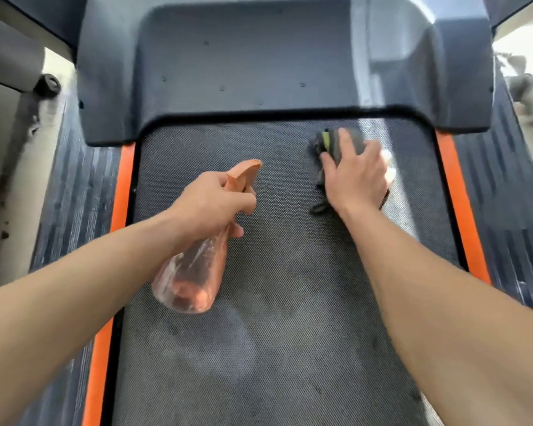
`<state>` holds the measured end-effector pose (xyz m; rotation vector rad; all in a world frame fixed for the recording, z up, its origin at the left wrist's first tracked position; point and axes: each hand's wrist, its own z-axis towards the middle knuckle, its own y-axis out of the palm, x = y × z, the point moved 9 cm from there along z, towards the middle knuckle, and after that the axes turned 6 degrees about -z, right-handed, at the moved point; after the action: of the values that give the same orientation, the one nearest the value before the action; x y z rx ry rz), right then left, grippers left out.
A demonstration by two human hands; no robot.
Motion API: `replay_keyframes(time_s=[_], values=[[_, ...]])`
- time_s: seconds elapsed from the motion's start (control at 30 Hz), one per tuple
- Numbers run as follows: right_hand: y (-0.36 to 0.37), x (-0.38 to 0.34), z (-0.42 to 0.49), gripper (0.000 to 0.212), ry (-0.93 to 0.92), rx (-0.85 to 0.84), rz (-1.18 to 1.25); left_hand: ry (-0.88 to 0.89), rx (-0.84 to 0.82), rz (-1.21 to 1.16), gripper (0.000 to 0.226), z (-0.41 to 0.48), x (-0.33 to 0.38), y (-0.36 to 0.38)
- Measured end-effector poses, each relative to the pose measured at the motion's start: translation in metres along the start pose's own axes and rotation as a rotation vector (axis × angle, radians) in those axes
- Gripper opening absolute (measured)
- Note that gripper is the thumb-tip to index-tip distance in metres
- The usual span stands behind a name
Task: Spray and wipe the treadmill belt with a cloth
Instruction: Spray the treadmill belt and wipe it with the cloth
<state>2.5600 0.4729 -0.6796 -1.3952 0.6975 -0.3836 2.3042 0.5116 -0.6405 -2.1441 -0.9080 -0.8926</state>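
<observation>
Cloth lies mostly hidden under the right hand.

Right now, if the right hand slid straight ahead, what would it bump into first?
Probably the grey cover at the front of the belt; the right hand and its cloth point there.

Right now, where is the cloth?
In the head view, the dark cloth lies on the treadmill belt, far right, pressed under the right hand, just below the grey motor cover and right of the spray bottle.
</observation>
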Motion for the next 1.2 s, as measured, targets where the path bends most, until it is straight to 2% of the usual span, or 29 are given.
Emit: replay_keyframes(time_s=[0.07, 0.1, 0.2, 0.27, 0.3, 0.33, 0.43, 0.47, 0.5, 0.57, 0.67, 0.73, 0.77, 0.83, 0.9, 0.97, 1.03, 1.07, 1.13, 1.2], values=[[0.0, -0.021, -0.02, 0.059, -0.001, 0.06, -0.082, 0.002, 0.02, -0.026, 0.035, 0.002, 0.001, -0.01], [0.001, -0.036, -0.049, 0.06, -0.094, 0.089, -0.092, 0.014, 0.013, -0.03, 0.038, 0.004, 0.003, -0.013], [0.009, -0.072, -0.145, 0.057, -0.615, 0.067, -0.049, 0.027, 0.008, -0.019, 0.038, 0.011, 0.0, -0.023], [0.014, -0.075, -0.138, 0.056, -0.849, 0.001, -0.072, 0.018, 0.014, -0.029, 0.039, 0.016, -0.005, -0.026], [0.014, -0.077, -0.111, 0.056, -0.837, 0.006, -0.104, 0.009, 0.024, -0.04, 0.041, 0.017, -0.011, -0.029], [0.012, -0.077, -0.076, 0.055, -0.729, 0.045, -0.118, 0.002, 0.029, -0.046, 0.042, 0.018, -0.016, -0.031], [0.011, -0.055, 0.016, 0.056, -0.216, 0.029, -0.108, -0.015, 0.018, -0.051, 0.035, 0.02, -0.03, -0.034], [0.013, -0.056, 0.017, 0.056, -0.146, 0.037, -0.132, -0.021, 0.017, -0.061, 0.031, 0.019, -0.033, -0.036], [0.011, -0.061, 0.004, 0.055, -0.152, 0.078, -0.167, -0.027, 0.014, -0.065, 0.03, 0.019, -0.034, -0.036], [0.005, -0.078, -0.056, 0.052, -0.334, 0.129, -0.144, -0.027, 0.003, -0.062, 0.038, 0.02, -0.032, -0.034], [0.015, -0.089, -0.161, 0.049, -0.891, 0.03, -0.045, -0.022, 0.004, -0.07, 0.048, 0.023, -0.028, -0.032], [0.012, -0.072, -0.162, 0.048, -1.063, -0.051, -0.047, -0.027, -0.015, -0.064, 0.042, 0.025, -0.028, -0.027], [0.01, -0.061, -0.138, 0.048, -1.016, -0.047, -0.052, -0.034, -0.024, -0.059, 0.038, 0.024, -0.028, -0.024], [0.002, -0.027, -0.064, 0.052, -0.675, 0.049, -0.018, -0.039, -0.052, -0.071, 0.032, 0.024, -0.029, -0.014], [0.008, 0.018, -0.005, 0.058, -0.331, -0.019, 0.127, -0.044, -0.074, -0.082, 0.032, 0.023, -0.03, -0.001], [0.01, 0.039, -0.009, 0.062, -0.142, -0.053, 0.208, -0.035, -0.097, -0.058, 0.041, 0.021, -0.027, 0.011], [0.005, 0.043, -0.07, 0.062, -0.124, -0.009, 0.052, -0.017, -0.142, -0.031, 0.047, 0.018, -0.021, 0.026], [-0.001, 0.036, -0.11, 0.062, -0.182, 0.008, -0.005, -0.012, -0.163, -0.021, 0.048, 0.018, -0.018, 0.034], [-0.006, 0.019, -0.177, 0.062, -0.416, -0.024, -0.009, 0.001, -0.192, -0.008, 0.046, 0.018, -0.009, 0.048], [-0.002, 0.024, -0.174, 0.058, -0.638, -0.075, -0.036, 0.009, -0.205, -0.009, 0.04, 0.02, 0.0, 0.059]])
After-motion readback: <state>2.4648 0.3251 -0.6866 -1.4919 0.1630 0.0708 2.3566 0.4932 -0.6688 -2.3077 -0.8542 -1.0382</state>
